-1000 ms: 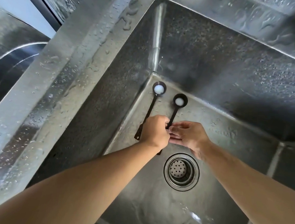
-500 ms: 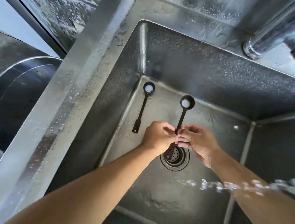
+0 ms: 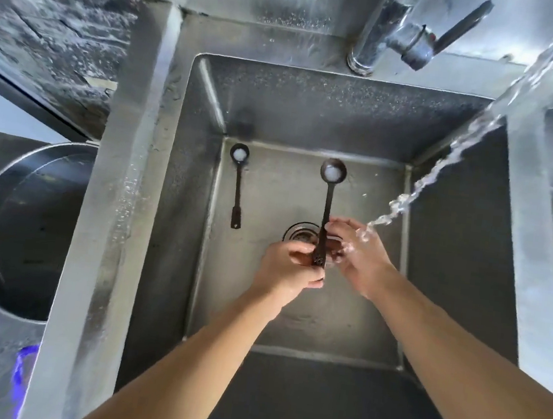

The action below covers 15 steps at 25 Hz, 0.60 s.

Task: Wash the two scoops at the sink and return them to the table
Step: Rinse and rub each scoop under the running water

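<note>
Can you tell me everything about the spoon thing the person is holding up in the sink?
The held scoop is dark, thin and long, and looks like metal or dark plastic. Its small round bowl, at the far end, holds something white. The left hand pinches the handle's near end, and the right hand's fingers touch the handle from the other side. It is above the sink floor, over the drain. The water stream lands on the right hand, not on the bowl.
</note>
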Each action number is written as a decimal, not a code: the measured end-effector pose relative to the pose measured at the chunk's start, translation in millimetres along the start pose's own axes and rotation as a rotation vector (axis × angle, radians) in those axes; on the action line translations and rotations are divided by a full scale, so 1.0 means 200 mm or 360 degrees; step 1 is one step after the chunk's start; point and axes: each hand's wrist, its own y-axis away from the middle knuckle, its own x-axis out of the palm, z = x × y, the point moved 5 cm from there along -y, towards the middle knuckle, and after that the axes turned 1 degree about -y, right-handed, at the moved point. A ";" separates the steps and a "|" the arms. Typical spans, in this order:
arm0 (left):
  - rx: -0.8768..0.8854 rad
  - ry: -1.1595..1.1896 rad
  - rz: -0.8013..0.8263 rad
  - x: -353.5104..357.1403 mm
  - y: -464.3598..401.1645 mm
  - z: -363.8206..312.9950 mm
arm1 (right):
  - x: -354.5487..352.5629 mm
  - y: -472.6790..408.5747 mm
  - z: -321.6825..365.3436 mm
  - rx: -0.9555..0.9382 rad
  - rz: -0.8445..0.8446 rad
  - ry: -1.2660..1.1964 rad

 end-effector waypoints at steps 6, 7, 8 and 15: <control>0.0014 -0.0024 0.0000 0.00 0.14 0.08 | 0.06 0.24 -0.12 0.0123 0.0218 -0.0431; 0.0022 -0.0064 -0.0001 -0.01 0.17 0.09 | 0.06 0.27 -0.13 0.0130 0.0250 -0.0504; 0.0036 -0.0115 -0.0002 -0.01 0.19 0.10 | 0.06 0.31 -0.14 0.0134 0.0287 -0.0579; 0.0098 -0.0188 -0.0018 0.07 0.31 0.12 | 0.03 0.41 -0.11 0.0020 0.0316 -0.0669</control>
